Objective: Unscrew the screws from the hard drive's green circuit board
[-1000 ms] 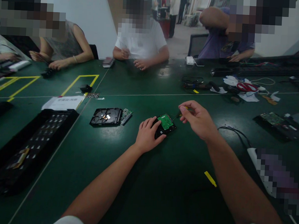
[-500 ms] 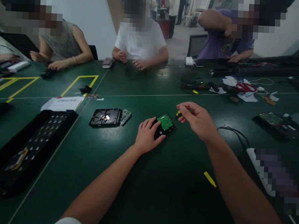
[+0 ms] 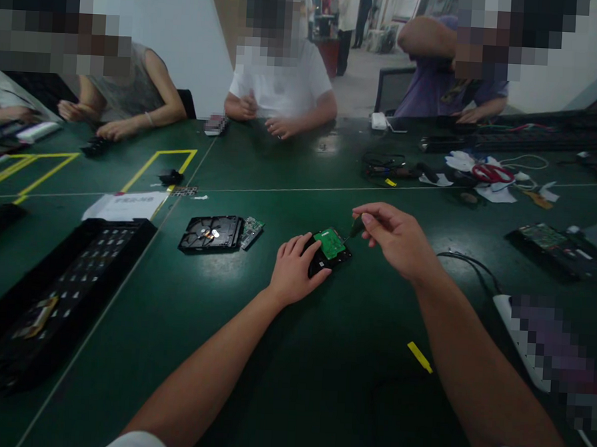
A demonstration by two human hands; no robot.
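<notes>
In front of me a hard drive point(image 3: 335, 254) lies on the green table with its green circuit board point(image 3: 331, 243) facing up. My left hand point(image 3: 296, 267) grips it from the left, thumb along the near edge and fingers over the far side, covering its left part. Between the thumb and fingers of my right hand point(image 3: 390, 238) is a small screwdriver point(image 3: 357, 226), its handle partly hidden. The tip points down at the right edge of the board; whether it sits in a screw I cannot tell.
Left of the drive lie another hard drive point(image 3: 210, 234) and a loose circuit board point(image 3: 251, 233). A long black tray point(image 3: 122, 231) stands further left. At right are a yellow strip point(image 3: 420, 357), a white power strip point(image 3: 520, 338) and another drive point(image 3: 552, 247). Several people sit opposite.
The screwdriver handle has turned in my right hand's fingers: its yellow part showed before and now looks dark. My left hand and the hard drive stay in place.
</notes>
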